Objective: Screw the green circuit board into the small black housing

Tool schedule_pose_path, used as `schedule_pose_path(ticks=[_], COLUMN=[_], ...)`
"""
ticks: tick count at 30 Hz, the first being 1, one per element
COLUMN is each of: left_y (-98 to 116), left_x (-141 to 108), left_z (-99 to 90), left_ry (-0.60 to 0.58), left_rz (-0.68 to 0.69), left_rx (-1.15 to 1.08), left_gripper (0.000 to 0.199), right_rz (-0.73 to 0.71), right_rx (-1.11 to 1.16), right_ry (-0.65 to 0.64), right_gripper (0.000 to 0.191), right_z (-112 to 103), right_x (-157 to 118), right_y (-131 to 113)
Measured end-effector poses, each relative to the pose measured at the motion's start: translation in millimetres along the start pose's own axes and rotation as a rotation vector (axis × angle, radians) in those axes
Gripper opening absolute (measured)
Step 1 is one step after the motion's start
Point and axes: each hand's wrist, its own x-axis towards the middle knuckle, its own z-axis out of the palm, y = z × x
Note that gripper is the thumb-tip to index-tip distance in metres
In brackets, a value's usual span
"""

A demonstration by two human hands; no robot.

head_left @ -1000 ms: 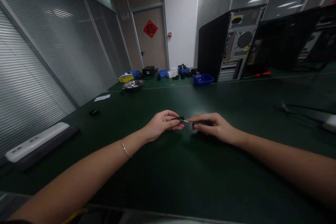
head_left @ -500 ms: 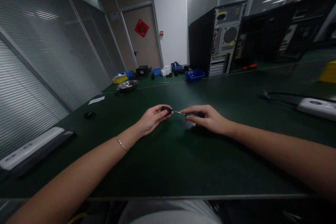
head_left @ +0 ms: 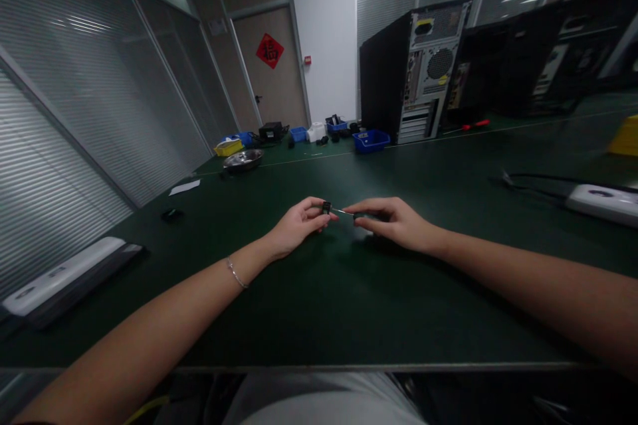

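Note:
My left hand (head_left: 299, 226) pinches a small black part (head_left: 327, 207) between thumb and fingertips, just above the green table (head_left: 279, 305). What kind of part it is cannot be made out. Facing it from the right, my right hand (head_left: 393, 222) is closed around the dark handle of a screwdriver (head_left: 343, 212), and most of that handle is hidden by the fingers. The thin metal shaft points left and its tip meets or nearly meets the black part.
Power strips lie at the left (head_left: 74, 272) and right (head_left: 603, 202). Farther back are a metal bowl (head_left: 243, 160), a blue bin (head_left: 370, 141), a computer tower (head_left: 389, 80) and a red screwdriver (head_left: 476, 125). A small dark object (head_left: 172, 214) sits on the left.
The black part has been turned in my left fingers, from lying lengthwise to showing a squarer face. The right hand and screwdriver have hardly moved.

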Motion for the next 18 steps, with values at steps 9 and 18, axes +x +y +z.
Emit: schedule_pose_path(ticks=[9, 18], left_y=[-1.4, 5.8], left_x=[-0.9, -6.4], left_z=[-2.3, 0.9], left_ry=[0.000, 0.018], left_rz=[0.026, 0.052], left_rx=[0.172, 0.305], left_gripper=[0.039, 0.041], right_rz=[0.014, 0.024], right_rx=[-0.047, -0.045], right_ry=[-0.040, -0.053], right_gripper=[0.037, 0.036], right_z=[-0.4, 0.6], right_x=[0.7, 0.4], right_y=[-1.9, 0.2])
